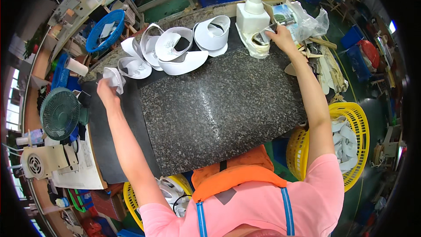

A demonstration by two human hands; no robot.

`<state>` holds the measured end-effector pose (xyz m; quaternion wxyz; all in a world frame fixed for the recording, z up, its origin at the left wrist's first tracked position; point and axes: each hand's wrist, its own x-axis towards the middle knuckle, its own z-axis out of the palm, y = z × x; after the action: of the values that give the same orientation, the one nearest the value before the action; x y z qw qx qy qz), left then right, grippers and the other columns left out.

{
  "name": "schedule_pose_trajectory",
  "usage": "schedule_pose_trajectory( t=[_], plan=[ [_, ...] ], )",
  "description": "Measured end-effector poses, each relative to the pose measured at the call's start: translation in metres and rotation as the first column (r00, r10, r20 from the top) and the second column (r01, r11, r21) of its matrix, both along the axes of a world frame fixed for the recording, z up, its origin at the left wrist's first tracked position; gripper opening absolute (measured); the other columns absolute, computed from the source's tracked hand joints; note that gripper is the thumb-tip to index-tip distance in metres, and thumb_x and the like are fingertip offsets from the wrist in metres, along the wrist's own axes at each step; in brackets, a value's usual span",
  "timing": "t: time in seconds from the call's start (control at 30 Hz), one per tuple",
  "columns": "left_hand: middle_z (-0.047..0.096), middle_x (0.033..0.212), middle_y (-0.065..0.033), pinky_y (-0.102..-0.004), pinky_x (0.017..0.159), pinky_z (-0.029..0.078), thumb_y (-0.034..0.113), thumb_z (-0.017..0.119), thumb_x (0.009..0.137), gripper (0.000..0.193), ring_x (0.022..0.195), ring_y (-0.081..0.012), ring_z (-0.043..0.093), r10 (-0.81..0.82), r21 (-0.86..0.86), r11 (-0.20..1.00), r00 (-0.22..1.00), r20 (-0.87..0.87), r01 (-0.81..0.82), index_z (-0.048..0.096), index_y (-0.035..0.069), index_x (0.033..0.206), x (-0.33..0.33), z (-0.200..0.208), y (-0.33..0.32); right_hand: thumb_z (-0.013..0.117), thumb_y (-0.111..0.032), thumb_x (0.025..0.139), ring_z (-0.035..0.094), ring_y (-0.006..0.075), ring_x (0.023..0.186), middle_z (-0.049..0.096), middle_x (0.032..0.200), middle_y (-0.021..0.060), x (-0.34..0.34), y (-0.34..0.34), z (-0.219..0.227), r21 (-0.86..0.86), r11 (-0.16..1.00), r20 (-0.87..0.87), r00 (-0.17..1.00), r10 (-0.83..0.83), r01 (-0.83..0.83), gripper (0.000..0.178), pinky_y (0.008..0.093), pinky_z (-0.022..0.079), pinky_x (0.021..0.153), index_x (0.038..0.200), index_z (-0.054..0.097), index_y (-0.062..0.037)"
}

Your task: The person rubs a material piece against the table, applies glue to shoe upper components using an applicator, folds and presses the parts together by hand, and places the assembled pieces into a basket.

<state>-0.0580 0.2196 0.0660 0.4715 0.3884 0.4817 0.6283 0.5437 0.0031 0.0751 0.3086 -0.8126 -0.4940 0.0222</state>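
Note:
My left hand [106,92], at the far left of the dark work surface, is closed on a white shoe upper [115,79]. Several more white shoe uppers [173,46] stand curled in a row along the back of the stone slab [219,101]. At the back right, my right hand [283,39] is closed with its fingertips over a small glue-crusted pot [258,47]. Something greyish shows at those fingertips, too small to tell. Right behind the pot stands a white plastic bottle [253,15] with a tall cone top.
Clear plastic bags [311,22] lie right of the bottle. A yellow basket [360,149] of white pieces stands at my right, another yellow basket [131,204] below the front edge. On the left are a green fan [60,113] and a blue basket [105,30].

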Motion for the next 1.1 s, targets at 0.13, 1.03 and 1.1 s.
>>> schedule_pose_trajectory(
  t=[0.13,1.03,1.1],
  plan=[
    [0.065,0.087,-0.0027,-0.0262,0.063,0.047,0.005,0.054,0.091,0.012,0.072,-0.0085,0.058,-0.194,0.183,0.932,0.855,-0.48,0.314,0.064,0.006,0.097,0.033,0.039,-0.08,0.071,-0.037,0.082,0.066,0.0439,0.088,0.068,0.088,0.0265,-0.009,0.006,-0.019,0.051,0.999,0.074,0.997,-0.002,-0.002,0.043,0.0513,0.05,0.077,0.092,0.067,0.004],
    [0.064,0.125,-0.0117,-0.0404,0.097,0.052,0.015,0.065,0.095,0.051,0.115,-0.0229,0.063,-0.815,0.033,0.532,0.501,0.291,0.846,0.046,0.001,0.14,0.112,0.059,-0.214,0.082,-0.016,0.08,0.058,0.0049,0.08,0.064,0.101,0.0008,-0.227,-0.019,0.078,0.496,0.615,-0.83,-0.127,0.543,-0.613,0.056,0.02,0.045,0.064,0.126,0.054,-0.0025],
    [0.06,0.132,-0.0149,-0.0469,0.1,0.05,0.036,0.058,0.099,0.059,0.12,-0.0263,0.06,-0.793,0.042,0.494,0.43,0.431,0.868,0.044,0.0,0.143,0.12,0.055,-0.209,0.082,-0.016,0.079,0.058,0.0046,0.079,0.064,0.101,0.0008,-0.226,-0.019,0.078,0.498,0.613,-0.841,-0.17,0.514,-0.613,0.057,0.019,0.043,0.062,0.127,0.054,-0.0022]
  ],
)
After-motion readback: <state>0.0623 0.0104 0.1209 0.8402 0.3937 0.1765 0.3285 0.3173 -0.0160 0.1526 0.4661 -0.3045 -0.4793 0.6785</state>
